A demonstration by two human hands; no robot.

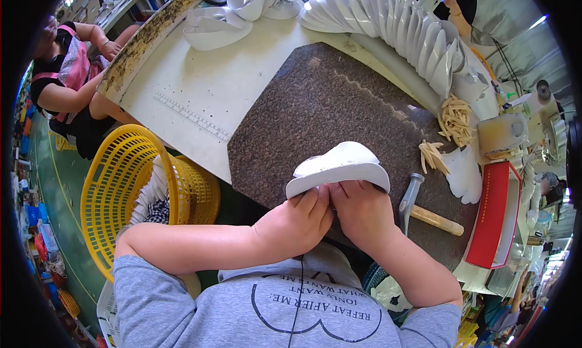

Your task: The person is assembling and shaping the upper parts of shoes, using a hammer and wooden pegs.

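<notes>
While left hand [301, 219] and right hand [365, 211] pinch a curved white panel [337, 168], from afar I judge a rightward swing could jar the hammer [433, 218] at three o'clock.

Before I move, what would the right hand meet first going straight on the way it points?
The right hand would first meet the white curved piece it holds; beyond that in the picture lies the dark speckled slab, though the depth between is unclear.
</notes>
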